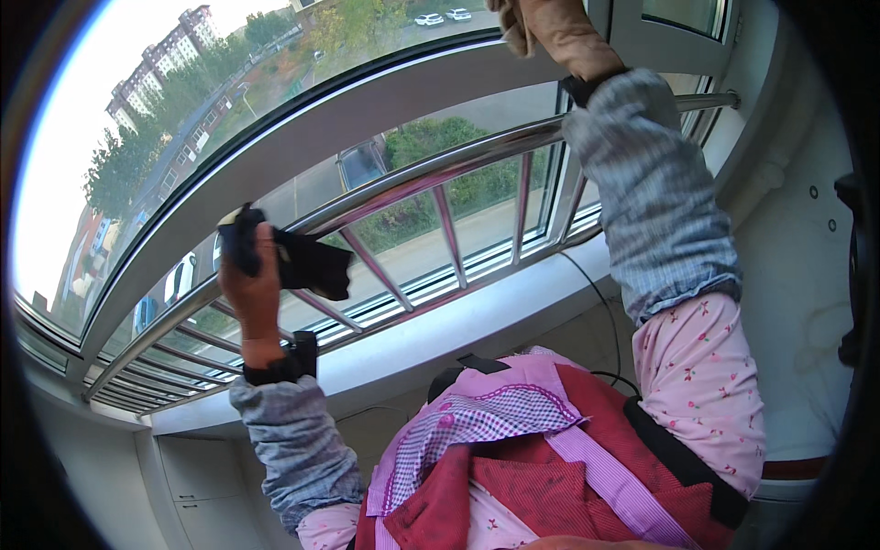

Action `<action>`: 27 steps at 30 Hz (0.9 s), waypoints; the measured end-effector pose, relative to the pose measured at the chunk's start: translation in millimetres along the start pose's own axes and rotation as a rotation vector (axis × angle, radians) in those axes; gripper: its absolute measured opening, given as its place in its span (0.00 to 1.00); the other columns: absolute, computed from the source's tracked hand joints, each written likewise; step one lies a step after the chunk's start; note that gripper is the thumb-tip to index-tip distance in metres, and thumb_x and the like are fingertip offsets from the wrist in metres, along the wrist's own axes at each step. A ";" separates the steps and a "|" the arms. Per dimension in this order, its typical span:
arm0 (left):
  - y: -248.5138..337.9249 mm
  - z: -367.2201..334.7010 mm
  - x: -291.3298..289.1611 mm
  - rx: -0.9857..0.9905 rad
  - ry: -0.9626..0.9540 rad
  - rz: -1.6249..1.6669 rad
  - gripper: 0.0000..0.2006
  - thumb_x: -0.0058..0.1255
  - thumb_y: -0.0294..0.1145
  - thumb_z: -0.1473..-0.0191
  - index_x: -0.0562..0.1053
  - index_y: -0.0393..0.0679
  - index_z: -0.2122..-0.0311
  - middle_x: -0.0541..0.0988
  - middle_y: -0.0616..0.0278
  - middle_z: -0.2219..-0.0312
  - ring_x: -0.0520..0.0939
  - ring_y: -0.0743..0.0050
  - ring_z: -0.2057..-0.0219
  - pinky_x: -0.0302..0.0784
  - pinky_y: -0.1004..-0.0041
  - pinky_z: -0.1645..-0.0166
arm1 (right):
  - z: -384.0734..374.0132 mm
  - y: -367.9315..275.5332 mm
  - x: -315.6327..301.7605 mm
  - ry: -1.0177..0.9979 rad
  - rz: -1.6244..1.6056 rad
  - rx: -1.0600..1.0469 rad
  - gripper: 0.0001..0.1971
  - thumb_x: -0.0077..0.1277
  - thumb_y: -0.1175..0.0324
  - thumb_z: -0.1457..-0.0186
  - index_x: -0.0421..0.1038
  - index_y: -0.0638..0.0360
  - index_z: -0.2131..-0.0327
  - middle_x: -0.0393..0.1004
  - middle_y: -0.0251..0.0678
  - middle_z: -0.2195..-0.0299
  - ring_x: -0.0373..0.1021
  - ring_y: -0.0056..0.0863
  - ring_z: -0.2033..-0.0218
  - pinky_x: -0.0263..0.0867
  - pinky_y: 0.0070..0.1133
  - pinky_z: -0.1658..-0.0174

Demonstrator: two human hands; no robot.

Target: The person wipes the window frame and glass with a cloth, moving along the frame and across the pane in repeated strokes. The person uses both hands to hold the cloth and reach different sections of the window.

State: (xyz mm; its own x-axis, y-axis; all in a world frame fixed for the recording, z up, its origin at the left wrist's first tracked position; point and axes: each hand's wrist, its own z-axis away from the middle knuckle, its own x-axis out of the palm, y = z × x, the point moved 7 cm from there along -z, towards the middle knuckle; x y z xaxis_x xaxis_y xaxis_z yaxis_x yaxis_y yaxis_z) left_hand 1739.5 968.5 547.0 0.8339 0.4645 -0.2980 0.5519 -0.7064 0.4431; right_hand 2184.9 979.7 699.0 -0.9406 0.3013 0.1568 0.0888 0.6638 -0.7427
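Note:
My left hand (251, 295) is closed round a dark, black cloth (313, 265), its thumb showing along the near side. The cloth lies against the shiny metal handrail (458, 161), and one end hangs off to the right. At the top edge of the picture, my right hand (570, 38) is raised to the window frame. A crumpled beige cloth (515, 29) shows at its fingers, which are partly cut off by the picture's edge. Behind both hands stands the large window (302, 87).
Metal bars (446, 236) run below the handrail, above a white sill (412, 325). A dark cable (608, 307) hangs down from the sill. On the right is a white wall (788, 275) with a pipe; a white cabinet (206, 486) stands at lower left.

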 end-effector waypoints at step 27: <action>29.6 -36.3 -36.5 -0.095 -0.065 0.362 0.35 0.63 0.41 0.48 0.60 0.40 0.40 0.71 0.53 0.48 0.76 0.63 0.50 0.73 0.64 0.44 | 241.2 24.0 -142.1 0.208 0.459 0.116 0.17 0.43 0.55 0.33 0.72 0.60 0.58 0.76 0.35 0.64 0.73 0.20 0.65 0.70 0.21 0.57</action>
State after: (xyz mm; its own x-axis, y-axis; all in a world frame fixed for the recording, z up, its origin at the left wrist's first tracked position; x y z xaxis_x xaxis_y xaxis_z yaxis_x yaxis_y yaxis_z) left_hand 1725.5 950.0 601.7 0.9747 0.1567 -0.1591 0.2217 -0.7649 0.6048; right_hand 2241.6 787.7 501.9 -0.7272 0.6811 -0.0850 0.4294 0.3547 -0.8305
